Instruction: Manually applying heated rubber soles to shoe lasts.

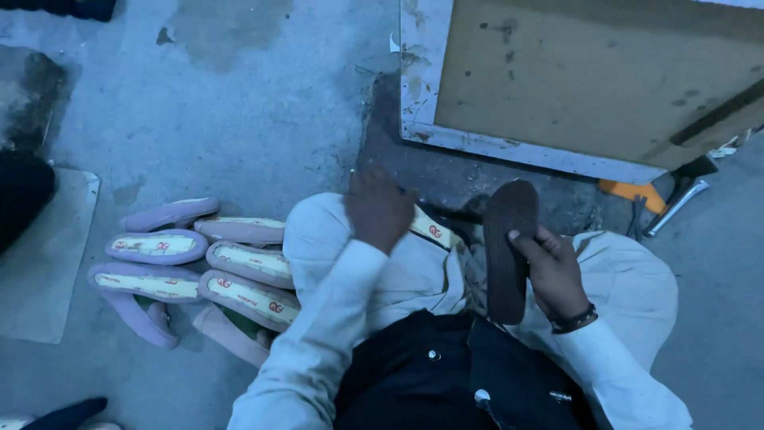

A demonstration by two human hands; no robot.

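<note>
Holding a dark sole (508,247) upright over the lap, the seated person works with both hands.

Nearest, the right hand (555,275) grips the sole's lower half, its long axis running away from the body, thumb across its face. Left of the sole, the left hand (377,209) rests closed on a pale insole (430,228) lying over the knee. Farther left of the sole, lilac slippers (199,267) are heaped on the floor (239,103); beyond it stands a board (589,72).

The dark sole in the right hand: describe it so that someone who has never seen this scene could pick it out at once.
Below the big tan board, over the person's right knee, the right hand grips a dark sole held upright. It is plain, flat and brown-black, unlike the pink-edged cream insoles piled on the floor to the left.
</note>
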